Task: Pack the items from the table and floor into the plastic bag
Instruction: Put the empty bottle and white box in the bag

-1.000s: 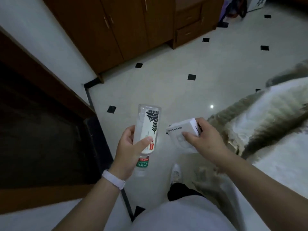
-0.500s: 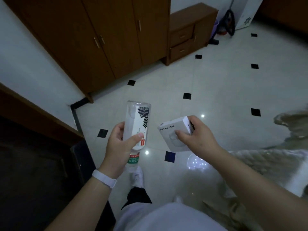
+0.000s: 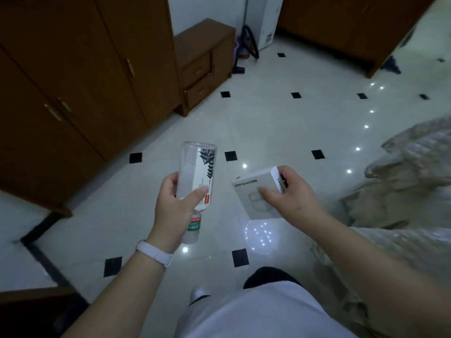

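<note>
The left hand (image 3: 174, 206) grips a clear plastic bottle (image 3: 195, 176) around its middle, thumb across the white label and fingers wrapped behind. The bottle is upended, its cap end with the green neck band pointing down toward the floor (image 3: 280, 123) and its base tilted up and away. A white wristband (image 3: 156, 254) sits on that wrist. Just beside it, apart from the bottle, the right hand (image 3: 290, 193) pinches a small white box (image 3: 256, 191) by its far corner, thumb on the printed top face and fingers at the side edge; the box is held tilted, grey lettering along its upper edge.

Both things hang in the air over glossy pale tiles set with small black diamonds. To the left stands a tall brown wardrobe (image 3: 73, 81), and next to it a low drawer cabinet (image 3: 202, 62). Beyond that, against the far wall, a white carton (image 3: 267, 20) stands with a dark looped object (image 3: 249, 42) in front of it (too dim to identify). A second dark cabinet (image 3: 353, 25) fills the upper right. Along the right edge lies a crumpled pale heap (image 3: 410, 179), close to the right forearm; whether it is the plastic bag I cannot tell. A white shoe (image 3: 197, 292) shows below, between the arms.
</note>
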Demonstrator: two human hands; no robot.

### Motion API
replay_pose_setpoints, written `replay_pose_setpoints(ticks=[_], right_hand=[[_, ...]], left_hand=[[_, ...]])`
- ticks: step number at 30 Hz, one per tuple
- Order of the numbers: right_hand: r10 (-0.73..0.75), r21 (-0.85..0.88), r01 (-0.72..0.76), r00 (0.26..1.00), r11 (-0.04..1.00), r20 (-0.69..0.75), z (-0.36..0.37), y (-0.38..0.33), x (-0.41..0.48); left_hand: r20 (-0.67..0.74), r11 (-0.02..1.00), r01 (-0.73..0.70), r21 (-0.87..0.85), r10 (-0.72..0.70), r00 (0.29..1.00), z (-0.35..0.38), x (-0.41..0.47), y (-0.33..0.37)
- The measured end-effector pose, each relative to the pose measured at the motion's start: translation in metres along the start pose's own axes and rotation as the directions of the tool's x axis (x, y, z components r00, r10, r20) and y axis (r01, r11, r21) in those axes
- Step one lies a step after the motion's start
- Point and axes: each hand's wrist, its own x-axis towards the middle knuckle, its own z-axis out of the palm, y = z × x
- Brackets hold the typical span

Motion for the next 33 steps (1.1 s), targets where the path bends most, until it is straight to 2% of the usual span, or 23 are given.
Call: replay_pose_setpoints(ticks=[5,12,17,21,28,33], right_hand=[[0.101,0.058,-0.094,0.987,0.994,-0.129,-0.012,0.008,0.051],[0.190,0.170,-0.157,0.961,0.973,-0.200,-0.041,0.040,0.156],[0.227,0.232,-0.178,0.952,0.956,-0.207,-0.094,0.048,0.234],[0.214,0.241,-0.149,0.939,0.959,-0.271,-0.153,0.051,0.293],[0.269,0.272,-0.171,0.885,0.947,-0.381,-0.221,0.064,0.363],[0.345,0.272,-0.241,0.824,0.932,-0.450,-0.252,0.085,0.417]], left_hand=[[0.067,0.999,0.002,0.039,-0.005,0.998,0.032,0.076,0.015],[0.132,0.994,0.021,0.111,-0.035,0.991,0.118,0.169,0.028],[0.155,0.981,0.023,0.191,-0.054,0.986,0.193,0.237,0.048],[0.202,0.981,-0.016,0.195,-0.025,0.979,0.263,0.290,0.069],[0.342,0.973,-0.051,0.224,-0.030,0.939,0.359,0.366,0.087],[0.430,0.969,-0.002,0.246,-0.107,0.897,0.432,0.430,0.077]])
